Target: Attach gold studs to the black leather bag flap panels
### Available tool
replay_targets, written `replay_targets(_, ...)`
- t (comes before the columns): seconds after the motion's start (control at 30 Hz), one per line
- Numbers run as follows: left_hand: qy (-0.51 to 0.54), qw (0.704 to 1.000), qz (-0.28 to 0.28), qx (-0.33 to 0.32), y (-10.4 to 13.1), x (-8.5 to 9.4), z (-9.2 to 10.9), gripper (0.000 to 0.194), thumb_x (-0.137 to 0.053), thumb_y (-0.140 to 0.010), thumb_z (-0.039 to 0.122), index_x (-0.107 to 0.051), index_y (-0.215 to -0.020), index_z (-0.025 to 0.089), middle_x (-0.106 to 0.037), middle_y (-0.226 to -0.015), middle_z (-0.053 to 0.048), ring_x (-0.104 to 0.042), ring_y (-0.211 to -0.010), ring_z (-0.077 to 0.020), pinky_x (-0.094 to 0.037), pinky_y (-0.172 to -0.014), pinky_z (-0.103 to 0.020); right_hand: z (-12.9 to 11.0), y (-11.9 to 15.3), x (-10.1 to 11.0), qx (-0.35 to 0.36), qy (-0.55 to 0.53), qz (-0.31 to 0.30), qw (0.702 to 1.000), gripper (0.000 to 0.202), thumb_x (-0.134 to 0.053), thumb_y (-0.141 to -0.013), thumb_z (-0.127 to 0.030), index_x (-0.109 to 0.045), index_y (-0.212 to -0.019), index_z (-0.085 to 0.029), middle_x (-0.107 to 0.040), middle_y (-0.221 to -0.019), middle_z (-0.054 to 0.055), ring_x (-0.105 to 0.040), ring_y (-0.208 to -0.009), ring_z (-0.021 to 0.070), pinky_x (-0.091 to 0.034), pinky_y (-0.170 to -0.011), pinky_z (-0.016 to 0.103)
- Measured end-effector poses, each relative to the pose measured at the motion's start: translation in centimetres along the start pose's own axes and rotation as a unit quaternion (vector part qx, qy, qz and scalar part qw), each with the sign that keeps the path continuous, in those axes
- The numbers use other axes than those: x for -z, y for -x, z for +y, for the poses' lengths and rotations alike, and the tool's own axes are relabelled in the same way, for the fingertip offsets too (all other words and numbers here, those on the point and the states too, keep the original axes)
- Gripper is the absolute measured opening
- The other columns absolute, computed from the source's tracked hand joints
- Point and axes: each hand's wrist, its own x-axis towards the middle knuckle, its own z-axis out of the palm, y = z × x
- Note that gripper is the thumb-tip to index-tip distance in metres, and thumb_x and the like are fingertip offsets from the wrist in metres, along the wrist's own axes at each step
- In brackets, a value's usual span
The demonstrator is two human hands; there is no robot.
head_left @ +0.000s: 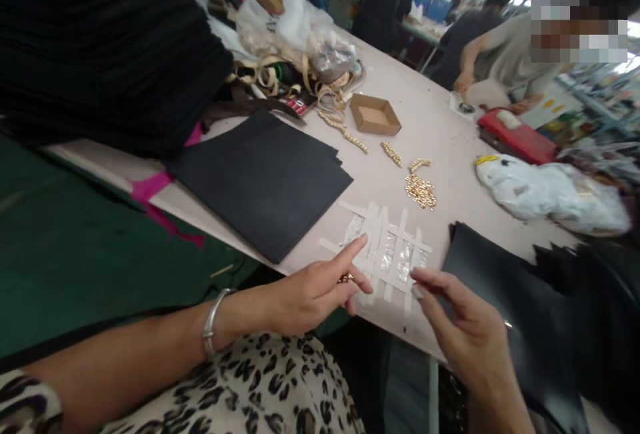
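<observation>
My left hand is over the near table edge, index finger stretched out and the other fingers curled around small gold metal pieces. Beneath its fingertips lies a taped patch, with pale strips crossing over clear shiny plastic. My right hand is at the patch's right side, thumb and forefinger brought together in a pinch; anything between them is too small to make out. Beyond the patch lie a loose pile of gold pieces and short rows of them.
Black flat sheets lie left of the patch, and more black pieces lie right. A shallow cardboard box, plastic bags and a white bundle are farther back. A tall black stack stands left. A co-worker sits across.
</observation>
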Motion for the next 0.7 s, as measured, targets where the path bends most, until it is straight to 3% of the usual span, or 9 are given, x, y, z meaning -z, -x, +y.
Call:
replay_targets(0.1,0.054,0.998,-0.016,0.017,0.6,0.7,-0.2,0.074,-0.038,-0.101,0.023,0.007,-0.159,0.023,-0.064,-0.126,-0.014,-0.066,-0.08,-0.0145,-0.05,-0.066,-0.028,-4.1,-1.1,-3.7,0.129,-0.027,-0.067,0.989,0.026,-0.058,-0.092,-0.019,-0.066,-0.116,-0.027,-0.072,-0.101,0.001,-0.068,-0.091,0.0162,-0.054,-0.082,0.029)
replay_targets(0.17,0.067,0.997,-0.021,0.036,1.0,1.3,-0.3,0.075,-0.039,-0.102,0.025,0.01,-0.159,0.022,-0.069,-0.111,-0.012,-0.063,-0.073,-0.0137,-0.048,-0.061,-0.025,-5.6,-1.9,-4.9,0.171,-0.05,-0.1,0.979,0.031,-0.055,-0.093,-0.014,-0.063,-0.12,-0.027,-0.071,-0.104,0.001,-0.066,-0.095,0.0161,-0.053,-0.083,0.029)
replay_targets(0.27,0.118,0.991,-0.042,0.053,1.6,2.0,-0.6,0.075,-0.038,-0.104,0.029,0.013,-0.158,0.021,-0.069,-0.084,-0.006,-0.058,-0.061,-0.0116,-0.044,-0.054,-0.021,-6.5,-2.8,-5.9,0.2,-0.071,-0.137,0.967,0.036,-0.054,-0.093,-0.01,-0.06,-0.125,-0.025,-0.07,-0.105,0.002,-0.063,-0.099,0.0167,-0.052,-0.084,0.03)
replay_targets(0.43,0.246,0.967,-0.055,0.043,1.8,2.5,-1.0,0.078,-0.041,-0.102,0.02,0.013,-0.158,0.019,-0.065,-0.073,0.0,-0.055,-0.054,-0.0085,-0.035,-0.05,-0.018,-6.9,-3.7,-7.1,0.216,-0.107,-0.186,0.953,0.033,-0.055,-0.092,-0.008,-0.06,-0.12,-0.024,-0.07,-0.103,0.002,-0.064,-0.094,0.0155,-0.054,-0.081,0.029)
replay_targets(0.53,0.268,0.961,-0.041,0.061,1.6,2.6,-1.2,0.077,-0.044,-0.095,0.013,-0.003,-0.16,0.015,-0.065,-0.072,0.0,-0.055,-0.054,-0.0089,-0.037,-0.051,-0.019,-7.1,-3.9,-7.6,0.19,-0.102,-0.172,0.961,0.022,-0.058,-0.093,-0.013,-0.064,-0.11,-0.025,-0.071,-0.096,0.001,-0.066,-0.087,0.0151,-0.054,-0.076,0.029)
replay_targets(0.7,0.259,0.963,0.025,0.072,1.6,2.7,-1.7,0.05,-0.048,-0.091,0.015,-0.05,-0.141,0.016,-0.066,-0.081,-0.004,-0.064,-0.068,-0.013,-0.054,-0.066,-0.026,-6.7,-3.9,-8.1,0.104,-0.091,-0.15,0.979,0.015,-0.062,-0.092,-0.024,-0.07,-0.104,-0.026,-0.074,-0.094,0.001,-0.071,-0.086,0.0179,-0.056,-0.078,0.032)
